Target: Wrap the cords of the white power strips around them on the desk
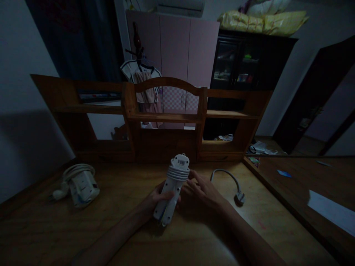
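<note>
One hand [160, 195], the left, is clamping the power strip [175, 193] over the worktop [172, 249]; the right hand [204, 189] is working near its wound cord [178, 173], grip unclear. Winding is seemingly underway, the next turn probably calling for drawing in the loose plug [240, 198].

Left hand [158, 196] grips white power strip [175, 190], cord [178, 174] wound round far end; right hand [205, 191] beside cord; plug [240, 198] on worktop [191, 242].
</note>
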Demonstrator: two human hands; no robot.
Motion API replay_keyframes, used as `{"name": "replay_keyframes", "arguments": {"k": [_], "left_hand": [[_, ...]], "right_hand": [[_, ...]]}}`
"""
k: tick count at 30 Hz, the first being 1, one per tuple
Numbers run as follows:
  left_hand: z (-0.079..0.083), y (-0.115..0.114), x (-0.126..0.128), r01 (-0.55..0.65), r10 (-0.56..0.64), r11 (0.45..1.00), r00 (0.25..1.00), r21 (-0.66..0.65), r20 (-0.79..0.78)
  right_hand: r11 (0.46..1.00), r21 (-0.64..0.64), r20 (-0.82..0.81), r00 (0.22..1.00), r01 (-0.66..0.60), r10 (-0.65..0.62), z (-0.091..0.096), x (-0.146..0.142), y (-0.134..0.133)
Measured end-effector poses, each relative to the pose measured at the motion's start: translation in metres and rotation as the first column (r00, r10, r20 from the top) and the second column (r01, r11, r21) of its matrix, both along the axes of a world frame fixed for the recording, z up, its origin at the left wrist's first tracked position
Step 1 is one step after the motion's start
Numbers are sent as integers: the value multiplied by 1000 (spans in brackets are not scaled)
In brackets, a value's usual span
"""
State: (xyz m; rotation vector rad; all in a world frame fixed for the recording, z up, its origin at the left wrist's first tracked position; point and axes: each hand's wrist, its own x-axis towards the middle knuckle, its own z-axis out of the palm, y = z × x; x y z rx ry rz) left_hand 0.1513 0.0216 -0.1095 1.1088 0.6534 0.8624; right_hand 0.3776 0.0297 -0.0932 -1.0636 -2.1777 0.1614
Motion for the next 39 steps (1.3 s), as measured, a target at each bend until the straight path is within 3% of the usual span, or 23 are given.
{"name": "replay_keyframes", "arguments": {"k": [3,8,12,17,21,23,26,29,32,35,37,39], "left_hand": [[4,0,1,-97,97,995,995,-10,5],[8,8,0,-260,259,964,965,-53,-26],[3,20,-8,-362,360,932,929,-14,-86],[-5,32,-20,-534,544,838,799,113,-257],[-4,37,-27,-564,647,763,680,317,-345],[-1,39,-30,-526,689,719,622,454,-371],[3,41,-34,-362,754,622,514,695,-408],[5,36,-34,-152,821,537,320,829,-473],[6,24,-27,48,835,532,139,846,-533],[7,14,-17,203,851,510,18,836,-524],[7,8,-11,289,861,489,-5,823,-509],[7,5,-7,378,859,466,23,800,-511]], "right_hand": [[998,-67,34,999,-5,7,-11,-2,6],[985,47,112,979,169,-173,-23,-2,14],[985,33,67,982,172,-174,-22,9,20],[990,32,45,989,139,-140,-20,22,31],[983,140,146,979,118,-139,-20,20,30],[971,218,220,965,95,-144,-18,13,25],[951,308,310,942,28,-128,-13,1,14],[938,346,322,939,5,-124,-6,-7,5],[932,363,314,940,9,-132,-2,-9,-1],[928,368,353,932,-54,-85,-2,-11,-4],[931,352,353,935,-93,-40,-4,-13,-6],[942,320,301,954,-102,1,-4,-14,-6]]}}
